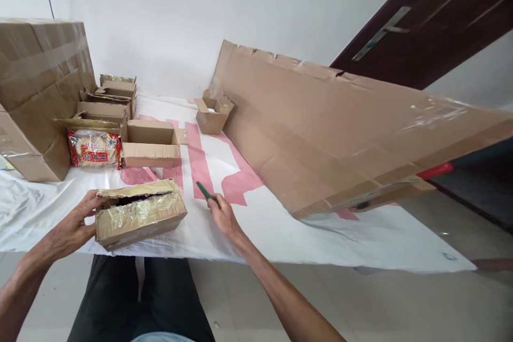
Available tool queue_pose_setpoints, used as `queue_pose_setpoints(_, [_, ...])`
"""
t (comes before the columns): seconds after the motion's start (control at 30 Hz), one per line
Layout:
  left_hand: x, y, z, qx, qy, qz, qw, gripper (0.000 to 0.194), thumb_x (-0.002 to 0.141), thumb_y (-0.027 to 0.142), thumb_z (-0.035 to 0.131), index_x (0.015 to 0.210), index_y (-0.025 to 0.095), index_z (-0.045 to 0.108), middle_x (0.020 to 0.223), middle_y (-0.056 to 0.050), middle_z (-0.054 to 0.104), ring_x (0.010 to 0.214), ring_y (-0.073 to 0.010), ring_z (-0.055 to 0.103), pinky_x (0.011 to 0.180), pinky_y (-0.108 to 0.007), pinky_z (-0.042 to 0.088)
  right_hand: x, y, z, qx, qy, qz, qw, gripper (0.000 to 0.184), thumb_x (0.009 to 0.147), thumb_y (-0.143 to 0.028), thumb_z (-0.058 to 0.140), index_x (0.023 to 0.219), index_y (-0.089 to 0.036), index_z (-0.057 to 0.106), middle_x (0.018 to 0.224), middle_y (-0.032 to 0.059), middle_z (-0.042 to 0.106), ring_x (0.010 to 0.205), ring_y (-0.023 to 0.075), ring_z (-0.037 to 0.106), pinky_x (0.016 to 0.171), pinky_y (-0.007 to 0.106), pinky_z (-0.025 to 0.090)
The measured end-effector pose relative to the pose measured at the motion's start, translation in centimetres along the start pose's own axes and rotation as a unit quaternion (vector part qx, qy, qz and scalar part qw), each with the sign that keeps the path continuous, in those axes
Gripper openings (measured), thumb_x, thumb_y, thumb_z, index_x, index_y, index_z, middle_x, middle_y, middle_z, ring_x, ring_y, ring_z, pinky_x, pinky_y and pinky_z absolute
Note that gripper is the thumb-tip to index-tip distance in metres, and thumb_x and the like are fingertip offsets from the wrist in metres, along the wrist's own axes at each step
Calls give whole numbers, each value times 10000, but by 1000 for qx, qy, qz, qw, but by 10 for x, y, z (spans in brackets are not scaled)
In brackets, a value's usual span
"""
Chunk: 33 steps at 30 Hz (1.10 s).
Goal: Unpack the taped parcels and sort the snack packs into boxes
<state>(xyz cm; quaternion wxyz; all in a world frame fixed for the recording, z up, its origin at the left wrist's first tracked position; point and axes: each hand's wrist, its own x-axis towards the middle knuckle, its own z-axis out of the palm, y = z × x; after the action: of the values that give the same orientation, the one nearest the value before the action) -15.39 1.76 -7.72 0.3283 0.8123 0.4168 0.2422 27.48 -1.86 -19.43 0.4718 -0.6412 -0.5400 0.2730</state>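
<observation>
1) The nearest box [140,222] is sitting before you on the table [280,238], near its front edge
2) Behind it, the packet [95,149] is lying left of the carton [150,156]
3) Large boxes [40,85] are standing at your far left
4) The far box [210,122] is resting just beside the cardboard sheet [340,128] on your right

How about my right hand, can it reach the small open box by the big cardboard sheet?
Probably yes: your right hand holds a green tool, but just cloth lies between it and that box.

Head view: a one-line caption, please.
Left hand steadies a taped cardboard box while the right hand holds a green tool beside it.
</observation>
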Motion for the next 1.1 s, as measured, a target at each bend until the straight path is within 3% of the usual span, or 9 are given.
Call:
queue_pose_setpoints(0.07, [3, 0, 6, -4, 24, -3, 1000, 397, 953, 357, 648, 1326, 319, 778, 1414, -74, 663, 1317, -289, 661, 1061, -367, 613, 6, -23, 11, 54, -5, 14, 998, 399, 1015, -656, 500, 936, -267, 535, 692, -52, 485, 587, 170, 465, 570, 306, 423])
queue_pose_setpoints(0.13, [7, 4, 10, 4, 51, 3, 999, 364, 945, 368, 665, 1279, 303, 797, 1383, -76, 658, 1290, -291, 666, 1091, -398, 604, 8, -50, 26, 137, -18, 22, 990, 453, 925, -699, 659, 946, -267, 527, 687, -79, 449, 575, 146, 428, 553, 286, 401])
queue_pose_setpoints(0.23, [8, 13, 13, 6, 77, 12, 997, 369, 931, 419, 715, 1259, 271, 798, 1392, -99, 646, 1300, -311, 664, 1131, -430, 587, 0, -87, 50, 186, -21, 1, 982, 453, 806, -594, 820, 948, -257, 552, 750, -69, 491, 657, 144, 460, 606, 276, 434])
queue_pose_setpoints(0.33, [3, 15, 12, -14, 89, -4, 996, 460, 910, 518, 766, 1277, 241, 778, 1437, -138, 639, 1355, -360, 646, 1174, -479, 567, -19, -104, 67, 198, -14, -10, 980, 416, 767, -466, 837, 1003, -255, 566, 792, -68, 506, 707, 146, 474, 653, 272, 457])
queue_pose_setpoints(0.53, [-19, -6, 10, -22, 84, -45, 995, 865, 769, 759, 867, 1463, 280, 676, 1370, -118, 665, 1309, -413, 654, 1137, -559, 587, -52, -94, 76, 227, -22, -29, 973, 480, 737, -435, 875, 1051, -267, 553, 846, -64, 503, 711, 138, 465, 660, 268, 461])
queue_pose_setpoints(0.7, [-25, -12, 11, -47, 84, -72, 993, 1356, 627, 831, 936, 1754, 354, 354, 1597, -156, 541, 1486, -472, 552, 1207, -634, 526, -47, -90, 57, 193, -39, -61, 978, 479, 816, -522, 848, 1119, -257, 589, 922, -21, 616, 739, 160, 529, 679, 290, 489])
queue_pose_setpoints(0.87, [-25, -10, 12, -47, 70, -75, 994, 1378, 637, 871, 904, 1776, 378, 305, 1621, -149, 520, 1517, -476, 523, 1206, -650, 525, -39, -91, 27, 125, -87, -86, 985, 470, 825, -556, 859, 1113, -250, 649, 972, 7, 691, 849, 208, 623, 769, 319, 532])
queue_pose_setpoints(1.03, [-24, -12, 11, -27, 63, -79, 995, 1423, 631, 893, 886, 1792, 356, 264, 1672, -165, 480, 1560, -494, 468, 1235, -672, 486, -47, -81, 18, 143, -146, -44, 978, 714, 695, -671, 954, 1192, -243, 672, 970, 3, 662, 828, 200, 590, 741, 308, 512])
queue_pose_setpoints(1.1, [-24, -13, 9, -20, 52, -79, 995, 1428, 639, 878, 890, 1799, 351, 245, 1689, -167, 467, 1573, -496, 455, 1242, -658, 486, -50, -74, 18, 162, -152, -35, 974, 749, 714, -748, 917, 1199, -234, 669, 950, 2, 630, 792, 189, 555, 706, 304, 488])
